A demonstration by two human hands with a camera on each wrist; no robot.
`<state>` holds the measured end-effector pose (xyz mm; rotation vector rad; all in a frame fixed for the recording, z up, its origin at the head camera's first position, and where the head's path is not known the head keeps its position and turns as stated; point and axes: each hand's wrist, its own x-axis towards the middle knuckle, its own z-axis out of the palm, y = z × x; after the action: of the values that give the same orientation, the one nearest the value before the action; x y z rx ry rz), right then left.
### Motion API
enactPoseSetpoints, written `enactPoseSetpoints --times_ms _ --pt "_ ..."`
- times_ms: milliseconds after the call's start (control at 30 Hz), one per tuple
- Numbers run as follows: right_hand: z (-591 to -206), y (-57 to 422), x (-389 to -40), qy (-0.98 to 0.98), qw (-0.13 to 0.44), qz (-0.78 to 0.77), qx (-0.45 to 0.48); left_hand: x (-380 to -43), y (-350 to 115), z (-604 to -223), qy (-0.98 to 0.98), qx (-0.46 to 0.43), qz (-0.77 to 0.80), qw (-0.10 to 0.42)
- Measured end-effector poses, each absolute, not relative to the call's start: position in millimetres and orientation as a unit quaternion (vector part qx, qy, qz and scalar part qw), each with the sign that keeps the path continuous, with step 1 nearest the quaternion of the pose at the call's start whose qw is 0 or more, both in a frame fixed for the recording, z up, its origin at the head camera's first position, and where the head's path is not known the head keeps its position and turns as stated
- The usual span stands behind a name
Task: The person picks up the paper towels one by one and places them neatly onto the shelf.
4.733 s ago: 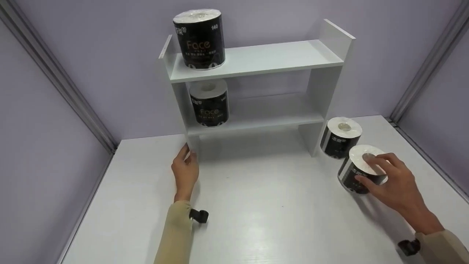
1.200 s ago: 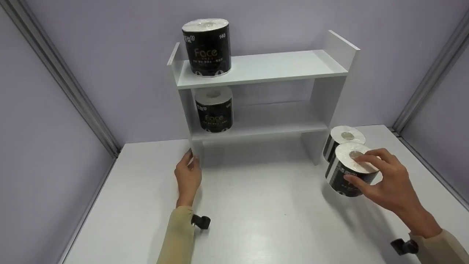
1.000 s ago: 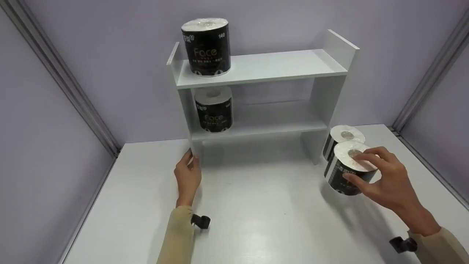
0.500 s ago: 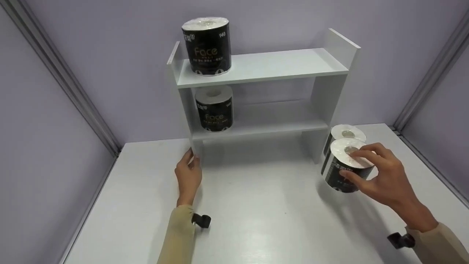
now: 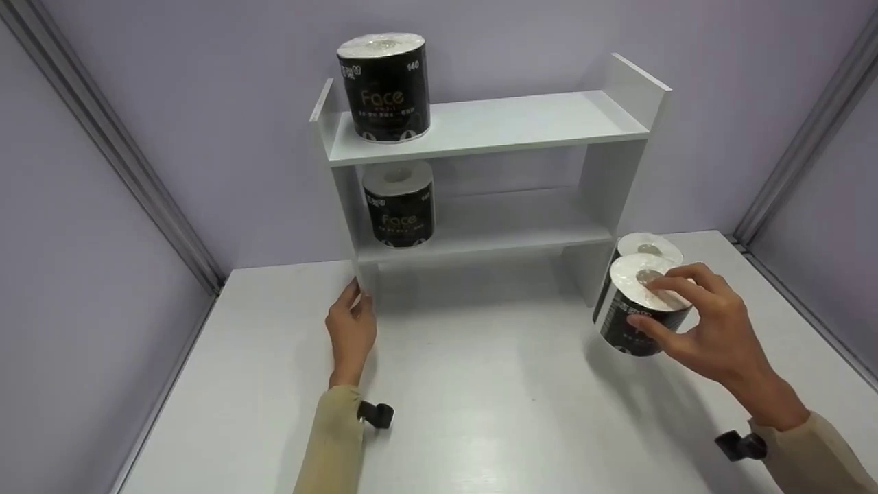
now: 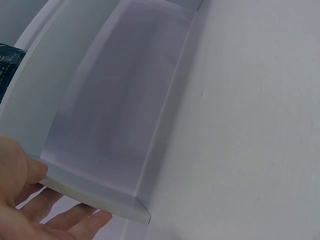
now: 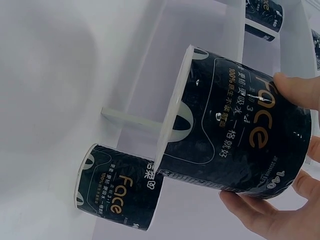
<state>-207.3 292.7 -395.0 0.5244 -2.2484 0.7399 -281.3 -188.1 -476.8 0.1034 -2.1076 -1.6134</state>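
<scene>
In the head view my right hand (image 5: 717,329) grips a black-wrapped toilet roll (image 5: 627,333), thumb on the label and fingers over the white top end. The roll is tilted and held above the table, its shadow below. The right wrist view shows its "Face" label large. My left hand (image 5: 352,336) holds the lower left side panel of a white two-tier shelf (image 5: 521,123); the left wrist view has the thumb on one face of the panel (image 6: 95,200) and fingers on the other. A second roll (image 7: 120,187) stands on the table behind the held one, partly hidden by it.
One roll (image 5: 385,89) stands at the left end of the top shelf, another (image 5: 401,213) below it on the lower shelf. The shelf's right side panel (image 5: 610,178) rises close to the held roll. Purple-grey wall panels (image 5: 206,89) enclose the white table (image 5: 446,398).
My right hand has lifted the roll off the table and moved it left and slightly farther away, so it now overlaps the standing roll. My left hand stays on the side panel.
</scene>
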Motion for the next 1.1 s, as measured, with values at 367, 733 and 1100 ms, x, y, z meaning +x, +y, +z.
enactPoseSetpoints --times_ms 367,733,1100 --pt "-391.5 290.1 -208.7 -0.865 0.351 0.295 0.203 -282.0 -189.4 -478.1 -0.769 0.034 -0.590 0.243" --pt "-384.0 286.7 -209.7 -0.861 0.357 0.295 0.211 -281.2 -189.6 -477.3 -0.772 0.031 -0.588 0.240" --pt "-378.4 284.3 -212.7 -0.861 0.354 0.298 0.212 -281.9 -188.1 -476.7 -0.771 0.032 -0.587 0.244"
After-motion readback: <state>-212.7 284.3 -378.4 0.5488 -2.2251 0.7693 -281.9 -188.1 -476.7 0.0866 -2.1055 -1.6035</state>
